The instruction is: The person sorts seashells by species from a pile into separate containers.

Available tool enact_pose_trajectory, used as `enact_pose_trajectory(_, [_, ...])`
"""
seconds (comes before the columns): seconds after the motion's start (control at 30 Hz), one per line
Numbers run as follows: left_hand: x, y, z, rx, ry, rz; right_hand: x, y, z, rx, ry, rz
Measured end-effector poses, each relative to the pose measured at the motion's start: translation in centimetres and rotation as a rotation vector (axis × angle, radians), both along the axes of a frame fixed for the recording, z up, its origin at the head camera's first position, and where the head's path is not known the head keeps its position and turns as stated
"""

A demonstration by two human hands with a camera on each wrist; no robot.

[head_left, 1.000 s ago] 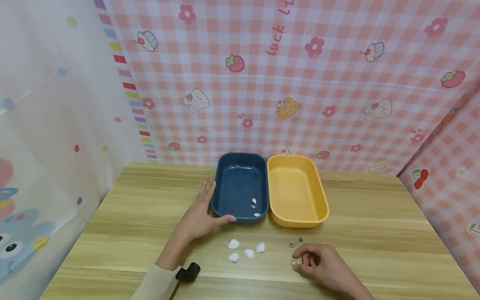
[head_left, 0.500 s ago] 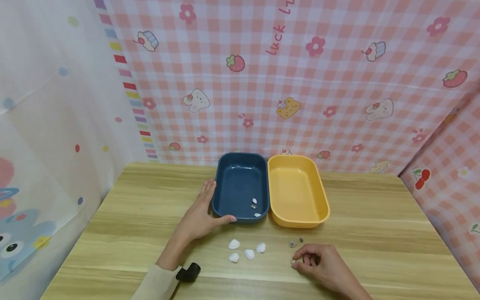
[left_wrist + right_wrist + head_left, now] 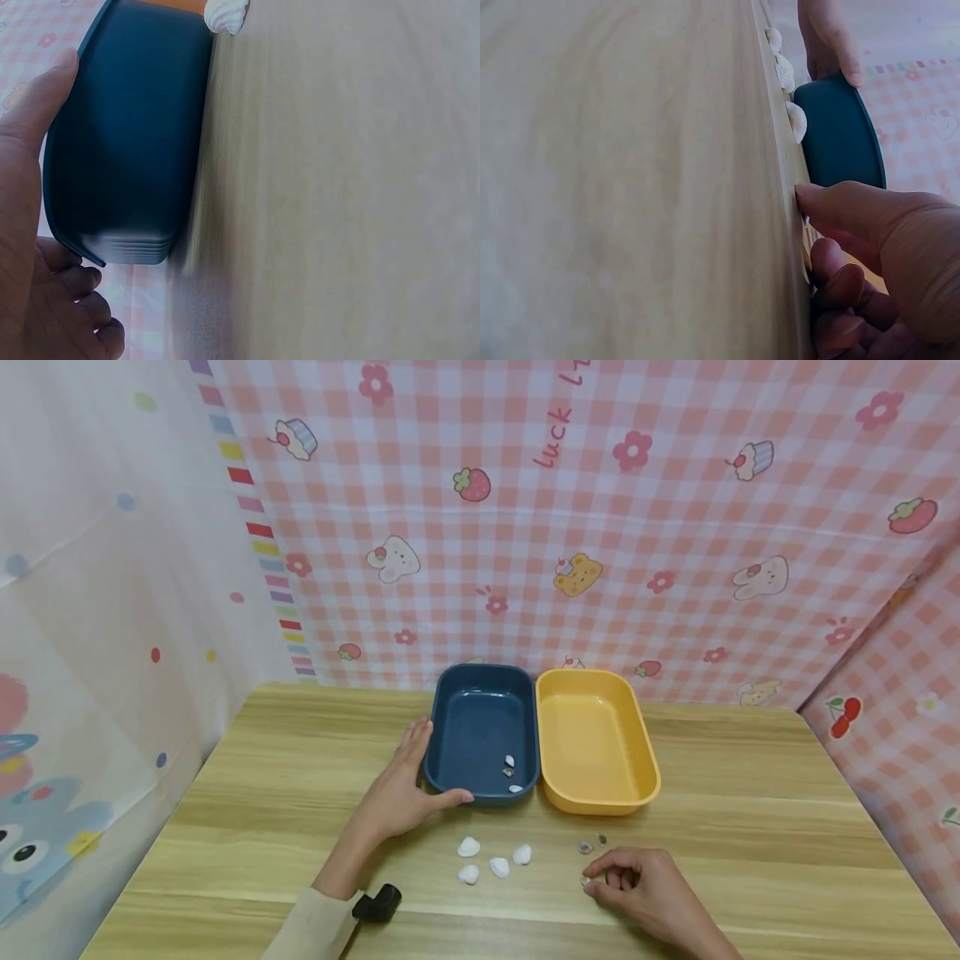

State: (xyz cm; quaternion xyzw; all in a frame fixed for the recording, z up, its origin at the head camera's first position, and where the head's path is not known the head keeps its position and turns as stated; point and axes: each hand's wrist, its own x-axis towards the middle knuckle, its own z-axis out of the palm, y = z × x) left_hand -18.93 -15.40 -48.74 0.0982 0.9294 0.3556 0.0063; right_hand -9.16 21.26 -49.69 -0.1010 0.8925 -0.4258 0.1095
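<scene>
Fingers (image 3: 417, 741) of the left hand (image 3: 396, 800) stand wide against the left side of the blue tray (image 3: 476, 727), thumb on its near rim; I count three small shells (image 3: 508, 772) inside, toward the near right corner. Rightward, four white shells (image 3: 468, 847) lie on the bench (image 3: 285, 810) in front, then comes the yellow tray (image 3: 592, 739) with two grey shells (image 3: 585, 847) before it. Rightmost, I log the right hand (image 3: 651, 887) narrowed, thumb and forefinger pinching a pale shell (image 3: 585, 882), mostly hidden; whether it touches the bench I cannot tell.
</scene>
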Motion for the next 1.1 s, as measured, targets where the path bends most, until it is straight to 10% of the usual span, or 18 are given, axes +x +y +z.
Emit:
enact_pose_trajectory(0.73, [0.0,0.1,0.1,-0.007,0.0,-0.001,-0.5,-1.0,1.2,0.0,0.02,0.083])
enact_pose_trajectory(1.1, [0.0,0.0,0.2,0.004,-0.005,0.005,-1.4,-2.6,3.4,-0.048,0.302,0.156])
